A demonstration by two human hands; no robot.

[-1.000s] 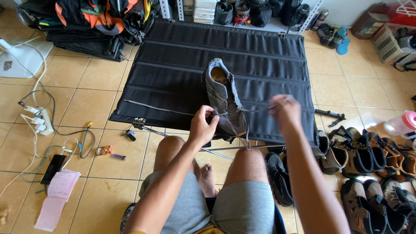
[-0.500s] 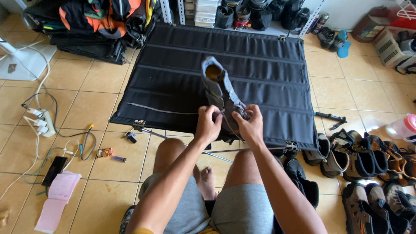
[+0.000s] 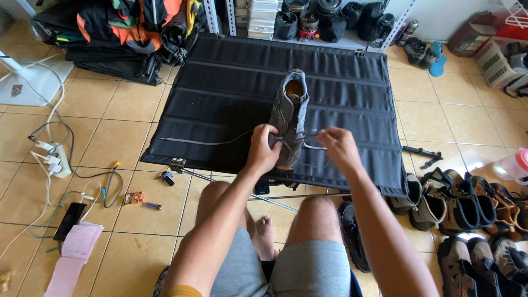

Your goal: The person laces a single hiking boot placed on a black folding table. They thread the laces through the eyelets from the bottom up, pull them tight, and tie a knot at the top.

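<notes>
While the grey shoe (image 3: 290, 113) lies on the black mat (image 3: 220, 88), toe toward the person, both hands work at its laces. The left hand (image 3: 264, 149) sits at about 7 o'clock from the shoe, fingers closed on a lace (image 3: 209, 142) that trails away toward 9 o'clock. The right hand (image 3: 339, 148), at 4 o'clock, seems to pinch the other lace end, but this part is small. More shoes (image 3: 467, 203) stand on the floor, at 4 o'clock from the mat.
</notes>
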